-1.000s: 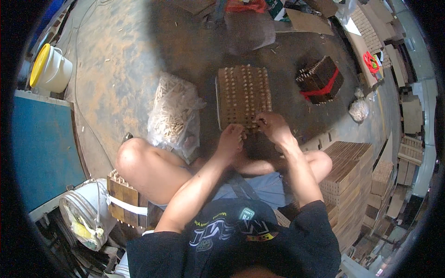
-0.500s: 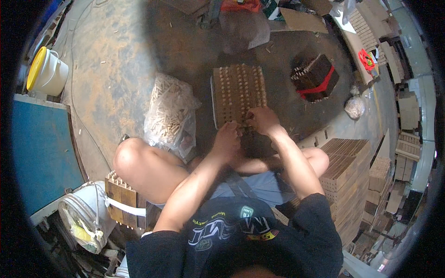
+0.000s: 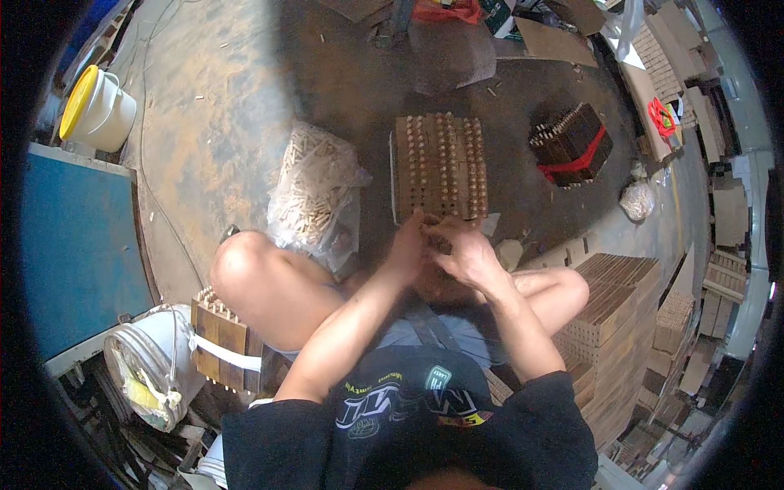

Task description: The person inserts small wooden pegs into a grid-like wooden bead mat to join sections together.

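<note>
My left hand [image 3: 408,247] and my right hand [image 3: 467,255] are close together at the near edge of a set of wooden boards [image 3: 429,175] with rows of holes. Wooden dowels [image 3: 447,155] stand upright in many of these holes; several holes at the near left show dark, with no peg in them. Both hands are closed with curled fingers, and what they hold is too small and shaded to make out. Left of the boards lies a clear plastic bag [image 3: 314,192] full of loose dowels.
A strapped peg bundle [image 3: 576,151] stands at the far right, another wooden bundle [image 3: 226,351] by my left knee. Stacked drilled boards [image 3: 612,302] rise beside my right knee. A yellow-lidded bucket [image 3: 100,110], a white bucket [image 3: 155,376] and a small tied bag [image 3: 637,200] stand around.
Both hands have drawn back from the boards toward me, and my right hand has come off the dowel rows to meet the left. The whole view has shifted slightly.
</note>
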`<state>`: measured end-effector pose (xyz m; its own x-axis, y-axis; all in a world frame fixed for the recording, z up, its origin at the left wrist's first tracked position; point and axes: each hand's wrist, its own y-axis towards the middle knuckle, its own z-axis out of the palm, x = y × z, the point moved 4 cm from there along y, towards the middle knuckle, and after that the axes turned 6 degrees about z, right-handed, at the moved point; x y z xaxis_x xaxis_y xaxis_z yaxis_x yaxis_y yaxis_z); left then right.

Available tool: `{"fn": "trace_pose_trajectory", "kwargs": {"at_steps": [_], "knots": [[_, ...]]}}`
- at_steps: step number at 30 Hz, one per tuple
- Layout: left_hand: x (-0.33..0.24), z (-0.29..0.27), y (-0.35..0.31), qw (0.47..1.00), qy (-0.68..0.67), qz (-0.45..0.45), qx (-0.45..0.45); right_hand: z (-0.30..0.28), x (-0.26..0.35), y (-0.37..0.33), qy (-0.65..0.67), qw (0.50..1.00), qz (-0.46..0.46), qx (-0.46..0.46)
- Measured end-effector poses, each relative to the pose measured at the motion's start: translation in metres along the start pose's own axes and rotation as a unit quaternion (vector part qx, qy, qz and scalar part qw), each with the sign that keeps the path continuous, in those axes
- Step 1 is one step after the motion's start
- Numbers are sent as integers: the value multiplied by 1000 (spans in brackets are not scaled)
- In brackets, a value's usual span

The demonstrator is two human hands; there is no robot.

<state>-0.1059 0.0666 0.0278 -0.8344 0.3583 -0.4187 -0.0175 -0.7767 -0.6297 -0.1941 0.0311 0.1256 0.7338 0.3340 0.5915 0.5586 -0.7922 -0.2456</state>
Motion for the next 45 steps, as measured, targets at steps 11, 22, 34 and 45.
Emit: {"fn": "trace_pose_trajectory", "kwargs": {"at_steps": [11,22,34,45], "knots": [[21,-10,11,998,54,0,-18,5,-16,2,92,987,105,-73],[-2,-27,23,987,160,28,15,-23,-68,26,102,980,119,-119],[-7,-18,12,997,67,15,-36,16,-92,50,-179,983,33,-37],[-3,-21,15,999,32,5,-2,5,-61,55,-188,982,17,14]]}}
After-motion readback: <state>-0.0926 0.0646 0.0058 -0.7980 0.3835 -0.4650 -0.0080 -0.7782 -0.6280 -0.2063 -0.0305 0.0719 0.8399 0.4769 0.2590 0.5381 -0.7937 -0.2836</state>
